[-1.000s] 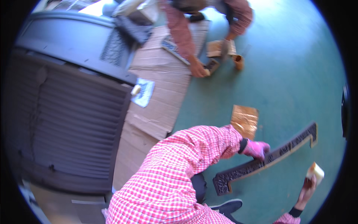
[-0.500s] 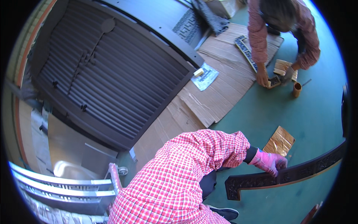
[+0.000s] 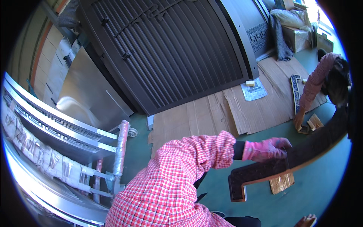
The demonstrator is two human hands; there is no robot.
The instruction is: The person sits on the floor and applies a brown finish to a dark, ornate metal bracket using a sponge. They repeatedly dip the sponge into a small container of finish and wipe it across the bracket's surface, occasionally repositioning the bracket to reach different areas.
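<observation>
Dark bar (image 3: 304, 155): long, slightly curved, at four o'clock, in the left hand; its near end hooks toward six o'clock, its far end runs up toward three.
Left hand (image 3: 266, 150): in a pink glove, gripping the bar's upper edge, fingers bent over it and close together; the thumb's place I cannot tell.
Right hand (image 3: 305, 221): bare, cut off at the lower rim near five o'clock; whether its fingers are spread or pinching something, I cannot tell.
Copper-coloured sheet (image 3: 283, 184): four o'clock, partly hidden behind the bar.
Printed sheet (image 3: 256, 93): between two and three o'clock on the cardboard (image 3: 272, 115); blue-grey print, too small to read.
Pale block (image 3: 250, 83): at that sheet's twelve o'clock edge.
Co-worker (image 3: 317, 77): between two and three o'clock, bent low, one hand down beside a small dark piece (image 3: 303, 130).
Patterned strip (image 3: 295, 94): on the cardboard beside the co-worker's sleeve; dark raised markings, unclear whether letters or ornament.
Ribbed panel (image 3: 189, 56): twelve o'clock, dark brown.
</observation>
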